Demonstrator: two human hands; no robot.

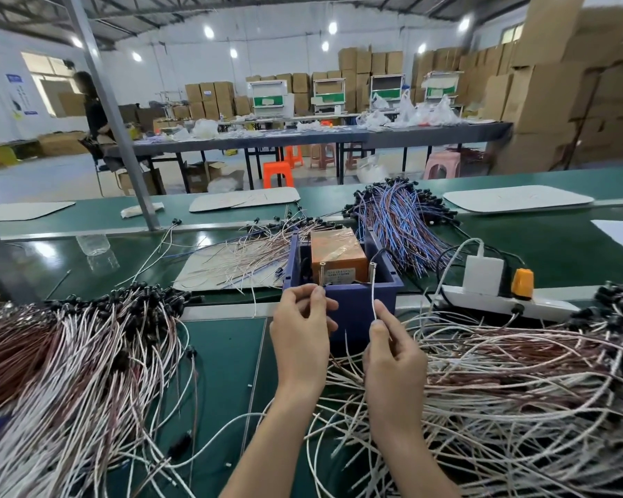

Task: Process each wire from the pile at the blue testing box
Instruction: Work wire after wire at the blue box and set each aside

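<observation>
Now we hold both hands at the six o'clock side of the blue testing box (360,300), which sits on the green table (227,354) near the middle of our view. Our left hand (301,328) pinches a thin wire end (321,278) between thumb and forefinger, and its tip rises in front of the orange unit (337,251) inside the box. Our right hand (392,354), apart from the left at its four o'clock, pinches a white wire (374,287) that stands up past the box's right wall. We cannot tell whether both ends belong to one wire.

From the box, a tangled pile (511,382) of white and brown wires spreads at four o'clock, touching our right wrist. A combed bundle (72,354) with black caps lies at eight o'clock. A blue and brown bundle (400,224) lies at one o'clock, and loose wires cover a pale mat (195,271) at ten o'clock. At three o'clock a power strip (540,305) carries a white charger (482,274) and an orange plug (522,279).
</observation>
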